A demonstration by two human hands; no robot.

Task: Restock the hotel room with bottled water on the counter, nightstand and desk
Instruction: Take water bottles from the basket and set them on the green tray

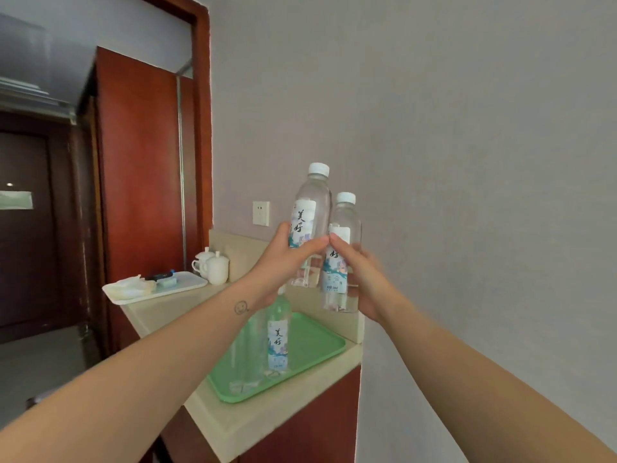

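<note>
The beige table point(240, 426) runs below both hands. A green tray point(317, 349) sits on it under the wrists and carries standing bottles point(278, 339). A white tray point(187, 285) lies left of the hands. The left hand point(283, 262) curls round a raised left bottle point(312, 205). The right hand point(365, 279) grips the right bottle point(345, 225) just beside it. White lidded cups point(215, 269) stand left of the hands.

The left hand point(283, 259) and right hand point(364, 279) extend from bare forearms. A small smiley-face tattoo point(241, 307), drawn in thin dark outline, marks the left wrist.
</note>
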